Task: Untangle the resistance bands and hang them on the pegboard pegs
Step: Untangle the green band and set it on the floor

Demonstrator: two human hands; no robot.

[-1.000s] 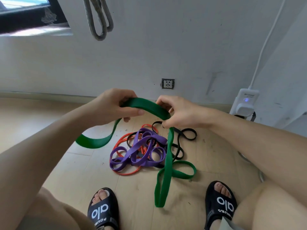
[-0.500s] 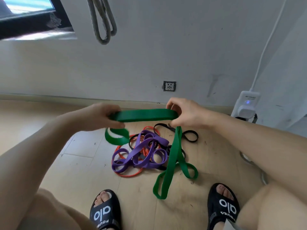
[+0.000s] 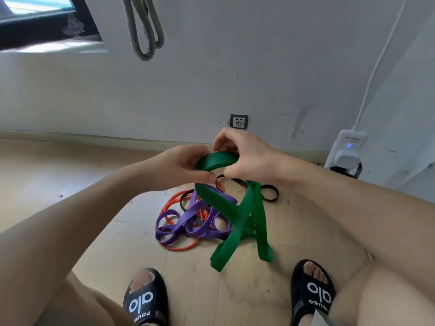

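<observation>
A wide green band [image 3: 237,215] hangs in the air between both hands, its loops drooping toward the floor. My left hand [image 3: 179,168] grips its top fold from the left, and my right hand [image 3: 244,156] pinches the same fold from the right; the two hands almost touch. Below them on the wooden floor lies a tangle: a purple band [image 3: 188,220], a thin red band [image 3: 171,205] and a black band [image 3: 270,194] looped through each other. A grey band [image 3: 146,31] hangs on the wall at the top. No pegboard is visible.
My two feet in black sandals [image 3: 146,300] [image 3: 313,292] stand near the bottom edge. A wall socket [image 3: 239,121] sits low on the wall. At the right, a white plug adapter [image 3: 346,154] with a cable stands by the wall.
My hands have come together, folding the green band's top span into a short arc. The hanging loops swung toward the middle and now cross over the pile.
</observation>
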